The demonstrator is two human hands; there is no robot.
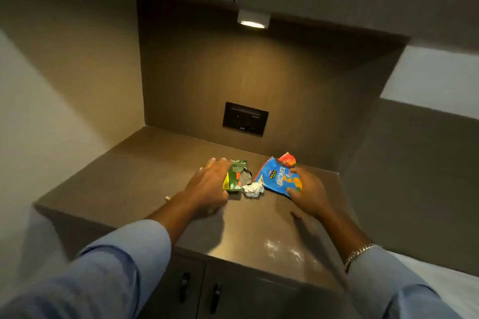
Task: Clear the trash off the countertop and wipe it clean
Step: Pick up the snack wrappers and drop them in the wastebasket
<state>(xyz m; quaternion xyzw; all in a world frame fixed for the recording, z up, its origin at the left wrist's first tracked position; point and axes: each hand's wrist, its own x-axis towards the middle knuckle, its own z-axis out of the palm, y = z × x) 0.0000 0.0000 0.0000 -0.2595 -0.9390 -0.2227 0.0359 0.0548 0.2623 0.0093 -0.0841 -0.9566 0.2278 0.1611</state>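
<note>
On the brown countertop [145,163] lie a green and yellow wrapper [236,175], a crumpled white paper ball [252,189] and a blue snack bag [278,176] with a red wrapper [287,159] behind it. My left hand [207,186] rests flat beside the green wrapper, its fingers spread and touching the wrapper's left edge. My right hand [309,190] has its fingers and thumb closed on the right side of the blue snack bag. White smears [285,248] mark the counter near the front edge.
A dark socket plate [245,122] sits in the back wall of the niche. An under-cabinet light [252,19] shines from above. Two cupboard door handles [199,290] are below the counter's front edge. A small pale object [168,198] lies by my left wrist.
</note>
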